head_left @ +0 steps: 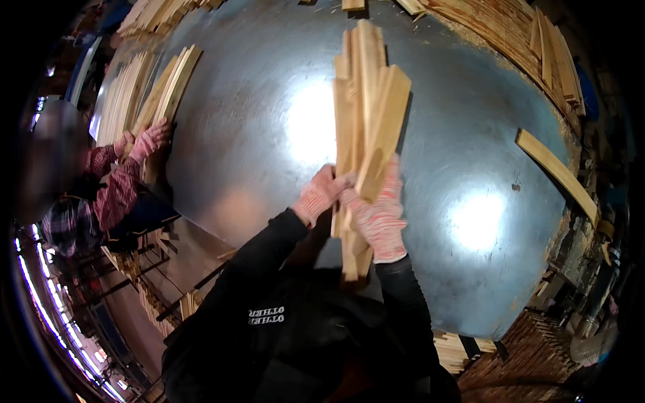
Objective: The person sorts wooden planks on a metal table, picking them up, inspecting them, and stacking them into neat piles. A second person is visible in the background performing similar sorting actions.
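A loose bundle of wooden strips (356, 107) stretches away from me over the grey metal tabletop (255, 134), with its near ends close to my body. My left hand (322, 193), in a pink-and-white knit glove, is closed around the left side of the bundle. From the right, my right hand (377, 218), gloved the same way, grips the strips too. One shorter strip (386, 127) lies slanted on top, its near end between my hands. Parts of the fingers are hidden by the wood.
At the left, a co-worker's gloved hands (144, 141) hold light strips beside a row of stacked strips (124, 94). A single strip (557, 174) lies at the table's right edge. More wood (484, 27) is piled beyond the far right edge, with sawdust along it.
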Demonstrator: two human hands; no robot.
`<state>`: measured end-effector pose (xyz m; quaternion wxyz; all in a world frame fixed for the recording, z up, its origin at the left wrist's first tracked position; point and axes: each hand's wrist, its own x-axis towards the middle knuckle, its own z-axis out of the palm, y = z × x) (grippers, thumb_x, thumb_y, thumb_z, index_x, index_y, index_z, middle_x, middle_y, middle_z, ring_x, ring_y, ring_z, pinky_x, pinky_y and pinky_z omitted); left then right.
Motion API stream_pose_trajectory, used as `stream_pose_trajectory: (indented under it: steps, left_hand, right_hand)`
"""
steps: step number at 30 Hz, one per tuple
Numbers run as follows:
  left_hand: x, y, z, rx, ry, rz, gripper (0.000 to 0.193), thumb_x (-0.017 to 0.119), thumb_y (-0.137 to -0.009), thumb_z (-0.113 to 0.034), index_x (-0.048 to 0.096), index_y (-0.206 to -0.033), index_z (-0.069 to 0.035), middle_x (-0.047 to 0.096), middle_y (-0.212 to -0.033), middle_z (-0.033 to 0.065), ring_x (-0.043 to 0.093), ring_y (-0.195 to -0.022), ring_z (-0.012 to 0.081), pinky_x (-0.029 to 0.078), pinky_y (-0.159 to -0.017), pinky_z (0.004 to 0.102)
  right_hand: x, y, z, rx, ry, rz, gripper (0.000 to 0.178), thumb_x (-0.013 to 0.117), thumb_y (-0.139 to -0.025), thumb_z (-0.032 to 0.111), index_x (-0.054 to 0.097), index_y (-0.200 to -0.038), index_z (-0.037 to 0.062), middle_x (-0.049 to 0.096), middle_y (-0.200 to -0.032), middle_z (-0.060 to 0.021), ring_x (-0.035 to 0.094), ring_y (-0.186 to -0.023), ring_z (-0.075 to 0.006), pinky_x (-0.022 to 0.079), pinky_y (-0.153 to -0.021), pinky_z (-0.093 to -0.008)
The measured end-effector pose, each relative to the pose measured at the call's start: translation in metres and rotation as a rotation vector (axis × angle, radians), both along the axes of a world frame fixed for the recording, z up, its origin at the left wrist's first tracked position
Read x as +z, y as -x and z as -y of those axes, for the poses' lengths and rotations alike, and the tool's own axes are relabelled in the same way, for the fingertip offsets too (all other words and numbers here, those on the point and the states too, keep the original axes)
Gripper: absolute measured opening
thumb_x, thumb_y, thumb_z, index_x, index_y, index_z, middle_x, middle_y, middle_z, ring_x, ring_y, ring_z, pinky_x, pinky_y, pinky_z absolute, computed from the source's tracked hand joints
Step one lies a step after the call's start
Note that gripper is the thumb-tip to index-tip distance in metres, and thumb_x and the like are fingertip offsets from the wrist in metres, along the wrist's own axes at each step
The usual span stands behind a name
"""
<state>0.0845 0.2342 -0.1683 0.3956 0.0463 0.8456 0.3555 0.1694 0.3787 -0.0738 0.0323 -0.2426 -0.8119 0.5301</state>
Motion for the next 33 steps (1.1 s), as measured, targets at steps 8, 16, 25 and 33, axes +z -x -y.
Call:
stream_pose_trajectory:
  steps: [8,16,25,33]
  left_hand:
    - [-0.002,0.008,0.028,0.359,-0.271,-0.118,0.073,0.061,-0.089,-0.058,0.055,-0.126,0.004,0.068,-0.108,0.023,0.066,-0.098,0.0324,0.05,-0.09,0.0384]
    - [0.039,-0.054,0.053,-0.064,0.438,-0.46,0.122,0.078,-0.074,-0.049,0.003,-0.154,0.004,0.05,-0.13,0.0333,0.054,-0.119,0.046,0.046,-0.101,0.0476]
    - [0.035,0.013,0.149,0.635,-1.225,0.889,0.063,0.07,-0.076,-0.019,0.05,-0.13,0.008,0.062,-0.112,0.0246,0.065,-0.101,0.0358,0.051,-0.098,0.0502]
    - [0.036,-0.058,0.176,0.697,-1.252,0.87,0.053,0.056,-0.087,-0.011,0.043,-0.134,0.01,0.061,-0.114,0.0252,0.065,-0.1,0.0388,0.057,-0.09,0.0524]
  right_hand:
    - [-0.059,-0.073,-0.082,-0.012,0.366,0.382,0.116,0.079,-0.078,0.043,0.003,-0.159,0.0077,0.017,-0.158,-0.0313,0.045,-0.133,-0.0457,0.043,-0.109,-0.0443]
    - [-0.074,-0.092,0.0,-0.044,-0.561,0.412,0.105,0.082,-0.078,0.028,0.017,-0.158,0.008,0.049,-0.141,-0.0213,0.058,-0.116,-0.0292,0.052,-0.096,-0.0363]
    - [-0.078,-0.08,-0.058,-0.083,0.218,0.325,0.08,0.073,-0.079,0.014,0.034,-0.147,0.0002,0.069,-0.099,-0.0091,0.067,-0.085,-0.0184,0.055,-0.078,-0.032]
    - [-0.085,-0.087,-0.037,-0.079,0.707,0.072,0.085,0.079,-0.077,0.025,0.036,-0.146,-0.0006,0.065,-0.12,-0.0117,0.066,-0.108,-0.0238,0.054,-0.092,-0.0347]
